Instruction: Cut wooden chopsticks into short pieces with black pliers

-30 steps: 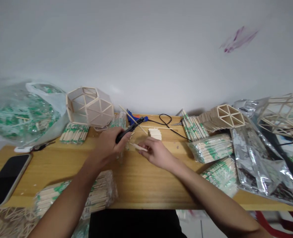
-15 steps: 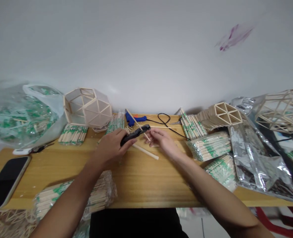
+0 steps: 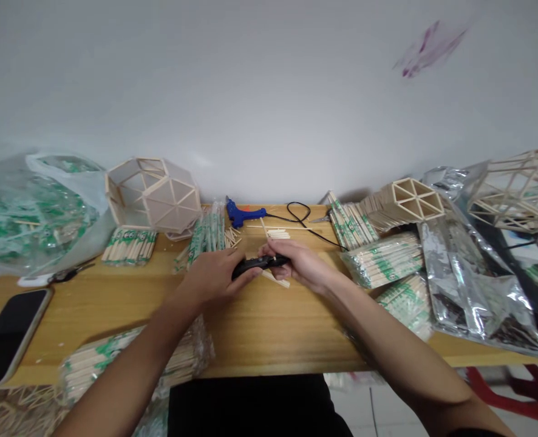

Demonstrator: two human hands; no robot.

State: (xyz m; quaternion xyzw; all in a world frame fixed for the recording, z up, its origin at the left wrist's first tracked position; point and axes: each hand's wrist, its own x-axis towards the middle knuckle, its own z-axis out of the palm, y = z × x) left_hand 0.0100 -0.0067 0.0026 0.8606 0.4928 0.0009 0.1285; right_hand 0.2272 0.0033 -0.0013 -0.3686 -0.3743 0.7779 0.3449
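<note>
My left hand [image 3: 214, 273] is closed around a black hand cutter [image 3: 249, 266], its jaw end pointing right. My right hand [image 3: 299, 262] pinches a thin wooden stick [image 3: 263, 227], which rises from the fingers toward the back of the table. The cutter's jaw end reaches the right fingertips, and the contact with the stick is partly hidden by them. Beneath the hands lies a pale wooden strip [image 3: 275, 279]. Just behind them sits a small pile of short cut sticks [image 3: 278, 233].
At the back lies a blue glue gun [image 3: 246, 213] with a black cord. Stick-frame lanterns [image 3: 153, 194] and wrapped stick bundles [image 3: 382, 258] flank the work area. A phone [image 3: 11, 334] lies at left, beside a plastic bag [image 3: 68, 206]; silver packaging [image 3: 473, 291] is at right.
The cutter has come down and turned nearly level, its jaw end now at my right fingers. The stick has swung from a leftward slant to nearly upright; its visible part is shorter.
</note>
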